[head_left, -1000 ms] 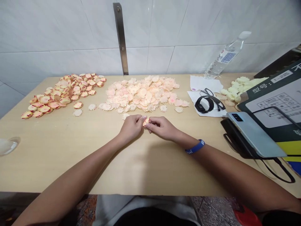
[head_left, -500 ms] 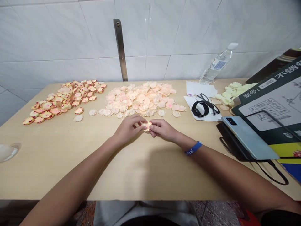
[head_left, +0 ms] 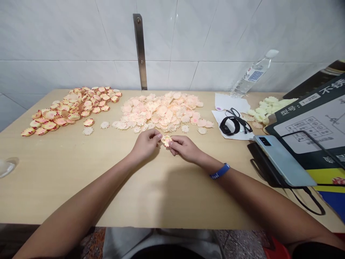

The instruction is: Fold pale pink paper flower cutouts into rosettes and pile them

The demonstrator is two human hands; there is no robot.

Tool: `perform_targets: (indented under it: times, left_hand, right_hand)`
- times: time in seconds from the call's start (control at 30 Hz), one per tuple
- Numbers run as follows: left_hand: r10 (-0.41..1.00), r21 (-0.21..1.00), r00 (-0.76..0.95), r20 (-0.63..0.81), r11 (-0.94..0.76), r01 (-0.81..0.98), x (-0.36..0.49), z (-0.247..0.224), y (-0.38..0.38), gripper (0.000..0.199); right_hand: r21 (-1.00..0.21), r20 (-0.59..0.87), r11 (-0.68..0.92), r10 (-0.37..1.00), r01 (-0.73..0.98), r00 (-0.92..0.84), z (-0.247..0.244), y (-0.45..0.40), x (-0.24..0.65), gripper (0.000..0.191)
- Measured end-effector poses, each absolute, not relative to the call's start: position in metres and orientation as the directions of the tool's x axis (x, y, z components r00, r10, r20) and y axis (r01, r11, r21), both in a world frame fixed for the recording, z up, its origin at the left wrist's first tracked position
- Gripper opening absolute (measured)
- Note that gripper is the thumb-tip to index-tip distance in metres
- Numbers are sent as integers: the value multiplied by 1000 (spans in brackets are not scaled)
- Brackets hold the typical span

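Note:
Between my hands is a small flower-shaped piece (head_left: 166, 140), pale yellow with hints of pink and a ruffled edge. My right hand (head_left: 185, 148) pinches its right side between thumb and fingers. On the other side, my left hand (head_left: 146, 145) has thumb and forefinger closed together at the piece's left edge. Just beyond the hands spreads a heap of pale pink scalloped petal discs (head_left: 161, 111). Farther left lies a pile of layered yellow flower pieces with red-tipped edges (head_left: 64, 109). A few single discs (head_left: 88, 131) lie in front of that pile.
At the right are a black wristband device (head_left: 229, 125) on white paper, a leaning water bottle (head_left: 253, 76), pale green petals (head_left: 269, 108), a phone (head_left: 285, 160) with cables, and a dark printed box (head_left: 309, 118). A whitish object (head_left: 7, 168) sits at the left edge.
My left thumb and forefinger have drawn together at the flower piece's left edge, and more of its face shows. The view has shifted slightly.

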State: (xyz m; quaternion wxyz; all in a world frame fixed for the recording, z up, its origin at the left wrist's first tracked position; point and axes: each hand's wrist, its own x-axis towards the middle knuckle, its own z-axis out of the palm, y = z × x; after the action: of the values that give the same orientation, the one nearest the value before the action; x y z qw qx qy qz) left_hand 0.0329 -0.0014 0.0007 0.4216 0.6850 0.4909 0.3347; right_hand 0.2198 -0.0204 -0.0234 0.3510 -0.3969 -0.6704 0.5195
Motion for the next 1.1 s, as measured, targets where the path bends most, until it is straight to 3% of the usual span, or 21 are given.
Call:
perform_targets:
  times: [0.2,0.4,0.6,0.87,1.0,1.1]
  left_hand:
    - [909,843,395,137,-316,436,34,1,-6,20]
    - [850,607,441,289,-519,602,35,1,-11,11]
    - [856,512,386,345,-516,687,39,-4,-8,9]
    - [859,650,448,249,-491,580,40,-11,-6,10]
    - [866,622,388,315,-497,605,40,-11,-4,8]
    - [818,546,434,378,-575,609,40,-8,-4,7]
  right_hand:
    - [-952,71,161,943,260,-326,-23,-24,215,37]
    - [-918,113,232,930,321,-349,-22,-27,213,40]
    - [-898,102,232,936,373,-337,-17,-29,211,40]
    - [-859,105,267,927,437,-361,-20,-28,209,38]
    - [-889,95,255,915,380,-392,-21,-26,211,38]
    - [-901,58,213,922,378,-382,-20,-25,210,40]
